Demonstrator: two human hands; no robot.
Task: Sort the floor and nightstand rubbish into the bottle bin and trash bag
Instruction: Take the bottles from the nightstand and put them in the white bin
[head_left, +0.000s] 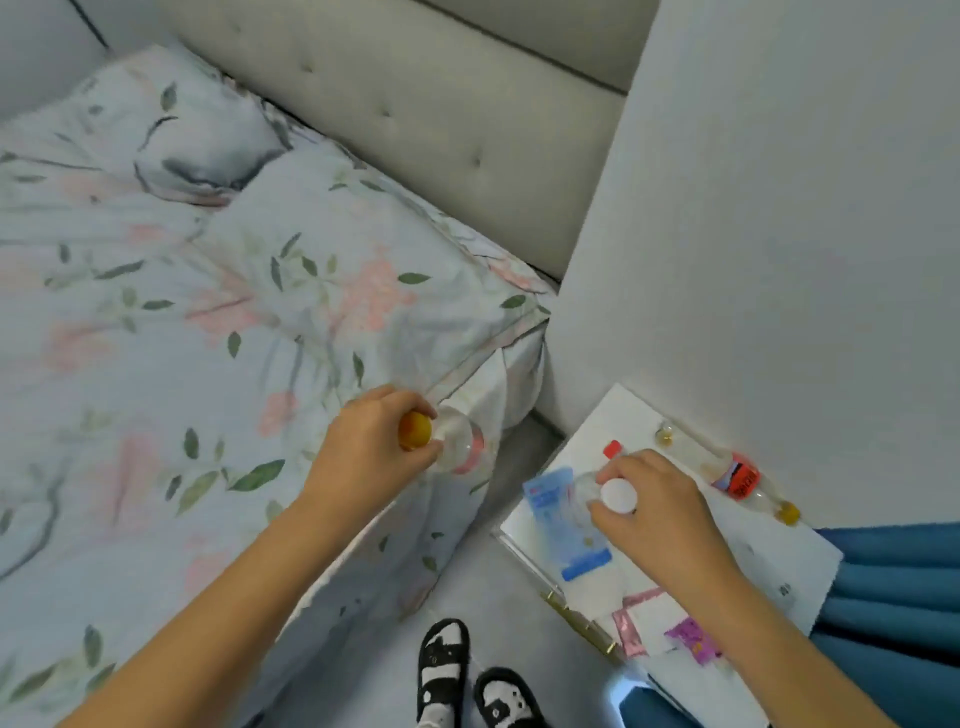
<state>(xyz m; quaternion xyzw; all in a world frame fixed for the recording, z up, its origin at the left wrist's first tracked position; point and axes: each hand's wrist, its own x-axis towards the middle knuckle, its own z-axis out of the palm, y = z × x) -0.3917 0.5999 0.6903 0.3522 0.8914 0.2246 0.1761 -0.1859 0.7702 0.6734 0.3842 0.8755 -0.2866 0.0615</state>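
My left hand (371, 441) grips a clear plastic bottle (460, 447) by its orange cap, with the bottle hanging over the bed's corner. My right hand (654, 499) is closed on a clear bottle with a white cap (619, 496) above the white nightstand (524, 525). A third clear bottle with a red label (737, 475) lies on the nightstand by the wall. A red cap (613, 449) shows behind my right hand. A blue and white packet (566, 525) lies on the nightstand, and pink and purple wrappers (685, 636) lie near its front.
The bed with a floral cover (208, 338) fills the left. A padded headboard (415, 104) and a white wall (779, 234) stand behind. Blue curtain fabric (893, 597) hangs at the right. My feet in black-and-white slippers (467, 680) stand on the grey floor between bed and nightstand.
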